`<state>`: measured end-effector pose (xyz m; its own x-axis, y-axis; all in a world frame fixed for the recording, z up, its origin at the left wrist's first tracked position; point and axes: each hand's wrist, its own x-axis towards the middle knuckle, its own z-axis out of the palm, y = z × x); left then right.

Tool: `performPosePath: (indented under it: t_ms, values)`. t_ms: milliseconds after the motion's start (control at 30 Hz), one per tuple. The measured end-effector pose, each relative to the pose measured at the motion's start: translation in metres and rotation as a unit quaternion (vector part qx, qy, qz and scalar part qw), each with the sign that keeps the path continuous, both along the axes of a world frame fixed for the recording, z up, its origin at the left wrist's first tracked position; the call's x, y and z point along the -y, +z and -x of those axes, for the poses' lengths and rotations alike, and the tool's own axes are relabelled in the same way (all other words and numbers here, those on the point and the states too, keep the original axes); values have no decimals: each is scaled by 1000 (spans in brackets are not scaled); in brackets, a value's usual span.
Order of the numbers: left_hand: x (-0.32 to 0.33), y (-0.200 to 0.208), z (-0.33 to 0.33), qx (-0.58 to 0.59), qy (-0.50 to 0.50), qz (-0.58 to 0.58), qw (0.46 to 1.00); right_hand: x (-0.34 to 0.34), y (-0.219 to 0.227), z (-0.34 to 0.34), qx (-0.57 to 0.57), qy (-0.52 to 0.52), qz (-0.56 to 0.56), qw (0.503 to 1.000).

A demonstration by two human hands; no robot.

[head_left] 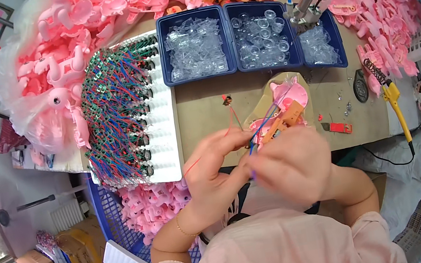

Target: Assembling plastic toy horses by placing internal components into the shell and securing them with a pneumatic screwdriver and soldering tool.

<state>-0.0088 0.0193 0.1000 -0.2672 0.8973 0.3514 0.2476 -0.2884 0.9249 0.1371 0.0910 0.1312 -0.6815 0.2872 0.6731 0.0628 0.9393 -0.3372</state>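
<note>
My left hand (214,155) is closed in a pinch on thin wires (265,128), blue with some red, at the table's front edge. Close beside it, my right hand (295,165) is curled with its fingertips together at the same wires; motion blurs it a little. Just beyond the hands lies a pink plastic toy shell (292,92) in a yellowish holder (266,101), with an orange-brown plastic part (292,113) by it. The wires run over the shell. A small dark component (226,100) with a red lead lies on the table. My fingers hide the wire ends.
Wired circuit boards (117,113) fill a white foam tray (170,154) at left. Blue bins (202,78) hold clear plastic parts. A metal machine head (307,14) overhangs the right bin. A yellow soldering iron (394,99) stands right, near a red tool (339,127). Pink shells (379,16) are heaped around.
</note>
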Motion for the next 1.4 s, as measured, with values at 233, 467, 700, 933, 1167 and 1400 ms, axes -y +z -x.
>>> performPosePath:
  t_ms: [233, 467, 700, 933, 1167, 1400]
  values:
    - [-14, 20, 15, -120, -113, -21, 986, -15, 36, -12, 140, 64, 111, 982]
    - [-13, 18, 16, 138, -111, 126, 976, -24, 42, -21, 222, -80, 54, 970]
    - [-15, 2, 1, 306, -148, 152, 928, 2, 6, -46, 96, -108, 105, 984]
    - [-22, 16, 12, 221, -216, 235, 922, -59, 28, -25, 186, -8, 249, 950]
    - [-20, 9, 11, 308, -231, 203, 900, -36, 2, -22, 137, 20, 590, 795]
    - [-20, 0, 3, 298, -143, 163, 929, -5, -14, -9, -7, -57, 609, 791]
